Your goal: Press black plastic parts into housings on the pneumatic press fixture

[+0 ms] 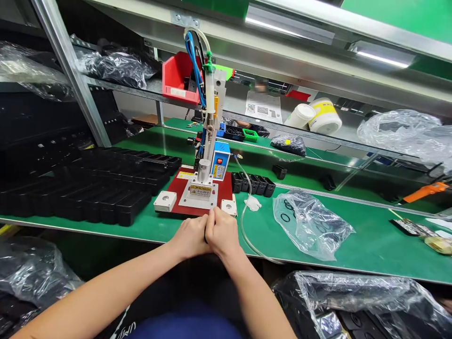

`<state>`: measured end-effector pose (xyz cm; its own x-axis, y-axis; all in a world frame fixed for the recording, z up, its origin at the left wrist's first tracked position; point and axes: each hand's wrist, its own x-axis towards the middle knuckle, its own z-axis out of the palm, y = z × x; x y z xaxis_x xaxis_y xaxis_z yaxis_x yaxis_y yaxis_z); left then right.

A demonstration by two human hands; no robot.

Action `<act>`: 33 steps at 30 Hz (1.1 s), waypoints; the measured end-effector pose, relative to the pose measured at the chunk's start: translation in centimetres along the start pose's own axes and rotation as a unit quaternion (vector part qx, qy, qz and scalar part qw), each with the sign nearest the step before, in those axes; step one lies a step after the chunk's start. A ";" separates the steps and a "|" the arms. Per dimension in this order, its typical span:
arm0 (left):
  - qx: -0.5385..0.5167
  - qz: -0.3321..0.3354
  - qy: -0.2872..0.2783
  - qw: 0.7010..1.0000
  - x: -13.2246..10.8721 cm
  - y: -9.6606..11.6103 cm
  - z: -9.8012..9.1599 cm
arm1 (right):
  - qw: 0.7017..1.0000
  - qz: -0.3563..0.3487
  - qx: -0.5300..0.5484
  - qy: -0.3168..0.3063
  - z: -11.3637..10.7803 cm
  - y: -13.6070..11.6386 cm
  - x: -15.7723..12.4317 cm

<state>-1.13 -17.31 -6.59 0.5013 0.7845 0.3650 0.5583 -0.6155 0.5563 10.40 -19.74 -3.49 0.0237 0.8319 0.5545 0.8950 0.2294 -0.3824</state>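
Observation:
My left hand (190,237) and my right hand (222,233) are pressed together at the near edge of the green bench, knuckles up and fingers curled. A thin dark edge shows between them; what they hold is hidden. Just beyond them stands a small press (208,141) on a red base plate (183,186), with a white block (165,201) at each front corner and a metal cylinder (204,170) in the middle.
Stacks of black trays (88,188) fill the bench's left side. A row of small black parts (254,184) lies right of the press. A clear plastic bag with black rings (307,221) is further right. White tubs (318,117) and a red bin (178,77) sit behind.

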 end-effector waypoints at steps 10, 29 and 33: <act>-0.537 -0.216 0.159 0.800 1.9 1.4 -1.2 | 0.961 -0.005 0.272 0.053 -0.5 1.3 0.3; -0.692 -0.329 0.258 0.588 2.3 3.3 -1.4 | 0.982 -0.144 0.103 0.070 2.8 1.7 -4.2; -0.720 -0.261 0.174 0.620 1.7 3.9 -0.7 | 0.976 -0.075 0.174 0.107 2.6 3.3 -5.1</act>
<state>1.49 -18.35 -3.29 0.1890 0.9712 -0.1448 -0.7088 0.2370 0.6644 12.05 -21.92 -9.53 0.0300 0.6595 0.7511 0.6904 0.5297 -0.4927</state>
